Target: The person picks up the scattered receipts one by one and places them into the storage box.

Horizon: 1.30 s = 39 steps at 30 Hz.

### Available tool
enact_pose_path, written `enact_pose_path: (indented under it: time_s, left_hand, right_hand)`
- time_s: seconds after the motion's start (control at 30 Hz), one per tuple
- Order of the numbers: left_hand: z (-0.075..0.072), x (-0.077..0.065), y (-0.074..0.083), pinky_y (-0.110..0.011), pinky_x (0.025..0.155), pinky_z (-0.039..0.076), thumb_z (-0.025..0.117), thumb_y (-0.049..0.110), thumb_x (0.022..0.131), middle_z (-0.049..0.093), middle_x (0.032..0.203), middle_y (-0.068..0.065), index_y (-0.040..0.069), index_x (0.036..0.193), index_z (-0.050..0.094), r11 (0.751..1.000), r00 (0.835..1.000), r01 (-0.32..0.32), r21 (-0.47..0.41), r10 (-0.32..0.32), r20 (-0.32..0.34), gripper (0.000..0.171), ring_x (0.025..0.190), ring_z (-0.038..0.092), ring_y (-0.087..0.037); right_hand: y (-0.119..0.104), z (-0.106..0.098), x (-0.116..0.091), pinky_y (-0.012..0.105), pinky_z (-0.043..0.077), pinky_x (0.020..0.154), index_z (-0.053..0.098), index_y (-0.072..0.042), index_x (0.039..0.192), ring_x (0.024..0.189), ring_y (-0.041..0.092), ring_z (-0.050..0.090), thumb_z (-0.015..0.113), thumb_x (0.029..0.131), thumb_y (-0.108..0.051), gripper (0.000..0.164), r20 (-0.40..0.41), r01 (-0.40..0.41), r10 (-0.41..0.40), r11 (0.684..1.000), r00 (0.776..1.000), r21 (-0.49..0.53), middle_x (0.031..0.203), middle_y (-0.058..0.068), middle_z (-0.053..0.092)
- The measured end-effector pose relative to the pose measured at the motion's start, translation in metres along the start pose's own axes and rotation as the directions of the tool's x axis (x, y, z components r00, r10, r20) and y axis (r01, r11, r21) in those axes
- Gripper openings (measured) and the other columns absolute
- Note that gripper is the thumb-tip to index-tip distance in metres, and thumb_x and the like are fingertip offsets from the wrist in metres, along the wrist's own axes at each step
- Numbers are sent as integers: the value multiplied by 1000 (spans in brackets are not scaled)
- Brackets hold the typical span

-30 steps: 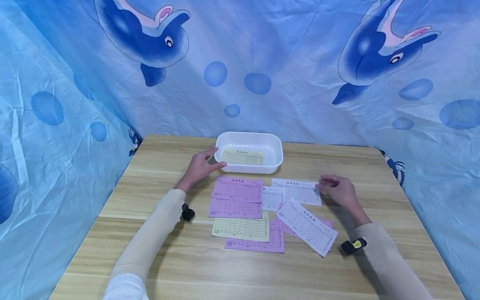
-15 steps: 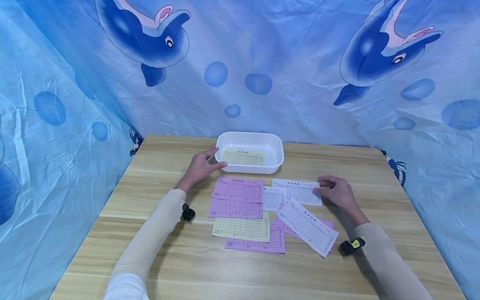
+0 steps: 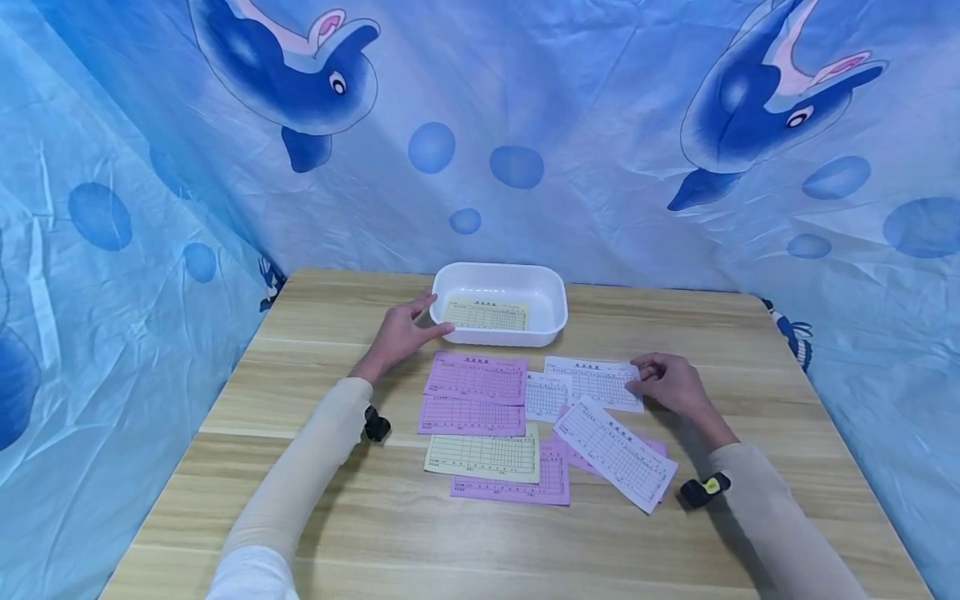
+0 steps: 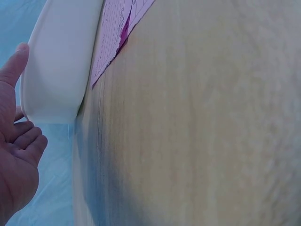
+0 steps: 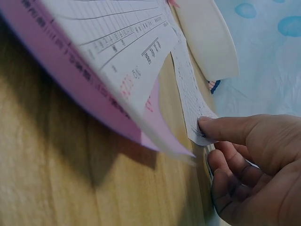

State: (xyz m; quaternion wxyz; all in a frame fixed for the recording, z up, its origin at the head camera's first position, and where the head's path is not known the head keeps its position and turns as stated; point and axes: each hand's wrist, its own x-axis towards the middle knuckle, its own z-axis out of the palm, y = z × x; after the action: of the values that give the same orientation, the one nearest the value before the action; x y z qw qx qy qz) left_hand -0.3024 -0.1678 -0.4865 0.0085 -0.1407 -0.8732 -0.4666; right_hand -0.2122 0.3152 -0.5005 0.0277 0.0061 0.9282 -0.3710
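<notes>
My right hand [image 3: 672, 385] pinches the right edge of a white receipt slip [image 3: 600, 382]. In the right wrist view, the thumb lies on top of that slip's corner [image 5: 197, 129] and the other fingers curl at its edge. At the back of the table, my left hand [image 3: 401, 337] holds the left end of a white plastic tray [image 3: 551, 333], thumb at the near rim and fingers round the side. Inside the tray lies a yellow slip [image 3: 487, 315]. The left wrist view has the hand [image 4: 19, 146] against the tray wall [image 4: 61, 61].
Several pink slips [image 3: 476, 377] and a yellow slip [image 3: 480, 457] overlap in front of the tray. A slanted white slip [image 3: 615, 454] covers most of a pink one [image 3: 651, 447], with edges curling up. Behind the wooden table [image 3: 360, 533] hangs a blue dolphin-print curtain [image 3: 585, 233].
My right hand has shifted slightly left onto the white slip's edge, thumb first, then fingers closing at it. The left hand and tray stay put.
</notes>
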Motion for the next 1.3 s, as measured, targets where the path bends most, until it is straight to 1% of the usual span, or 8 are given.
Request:
enact_pose_path:
  time_s: [0.17,0.37,0.47,0.63,0.93,1.03,1.23,1.3]
  left_hand:
    - [1,0,-1,-48,121,32,83,54,81,35,163,-12,5,151,45,1000,1000,2,-6,-2,-9,93,150,34,-30]
    - [1,1,-2,-48,121,33,82,56,81,36,163,-11,5,151,45,1000,1000,-4,-8,3,-17,94,150,34,-30]
    - [2,1,-3,-48,120,33,82,56,81,35,163,-12,5,151,45,1000,1000,-7,-7,7,-17,95,150,34,-31]
    - [2,0,-3,-48,120,33,82,56,81,35,163,-11,5,151,46,1000,1000,-10,-7,10,-20,94,150,34,-31]
    - [2,-1,-3,-48,121,33,83,54,81,34,164,-12,4,151,45,1000,1000,-18,3,18,-10,94,151,33,-31]
    - [2,-1,-3,-49,121,33,83,54,81,34,164,-13,5,151,45,1000,1000,-19,8,19,-10,94,151,33,-31]
    - [2,0,-4,-49,120,33,83,55,81,35,163,-12,5,151,46,1000,1000,-19,12,19,-10,94,150,34,-31]
    - [3,0,-4,-49,120,34,83,56,80,36,163,-12,5,151,46,1000,1000,-20,11,20,-14,95,150,34,-31]
  right_hand:
    - [0,-3,-1,22,50,62,72,3,109,79,17,63,80,88,-11,27,-6,34,-34,999,999,2,90,10,71]
    - [5,-8,0,22,50,66,75,0,106,80,17,63,78,92,-16,22,-31,95,-96,995,995,-21,92,11,74]
    - [6,-10,1,23,51,63,74,-2,107,79,16,63,76,94,-21,23,-33,79,-79,997,996,-3,93,11,73]
    - [2,-16,-1,22,52,60,73,-1,105,78,14,63,74,96,-22,22,-54,73,-71,997,996,31,94,12,73]
    - [-5,-30,-4,20,54,63,72,-4,108,83,17,64,70,99,-23,21,-98,53,-52,999,994,5,101,15,72]
    - [-6,-35,-4,20,55,63,71,-2,108,83,16,65,70,100,-23,22,-110,60,-60,998,992,-1,102,17,73]
    - [-6,-45,-6,19,54,64,71,-1,109,80,10,66,69,100,-27,28,-134,59,-57,998,989,13,102,19,73]
    - [-6,-49,-7,21,56,65,70,0,110,79,8,66,68,100,-29,31,-135,50,-46,998,990,26,104,19,73]
